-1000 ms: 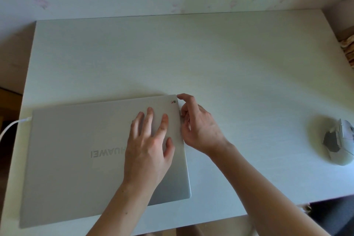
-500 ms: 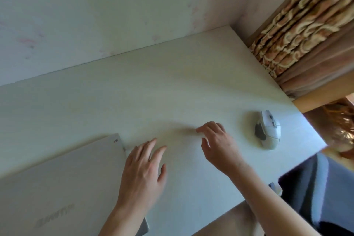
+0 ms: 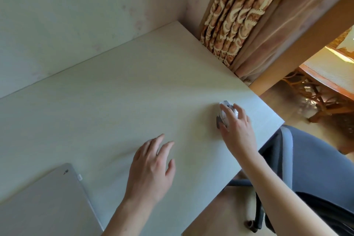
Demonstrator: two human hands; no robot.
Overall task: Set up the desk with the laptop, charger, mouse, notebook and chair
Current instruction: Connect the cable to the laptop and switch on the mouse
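Observation:
A white and grey mouse (image 3: 223,113) lies near the right edge of the white desk (image 3: 122,97). My right hand (image 3: 236,130) lies over it, fingers on its top and thumb at its left side. My left hand (image 3: 153,166) hovers over the bare desk with fingers spread, holding nothing. The closed silver laptop (image 3: 44,203) sits at the lower left, apart from both hands. A grey office chair (image 3: 314,174) stands to the right of the desk. No charger or notebook is in sight.
A pale wall runs behind the desk. A patterned brown curtain (image 3: 241,11) hangs at the desk's far right corner beside a wooden post (image 3: 306,38). Wicker furniture (image 3: 321,90) stands further right on the floor.
My view has swung right. Both hands left the laptop; the right hand travelled right and landed on the mouse, and the left hand moved onto bare desk.

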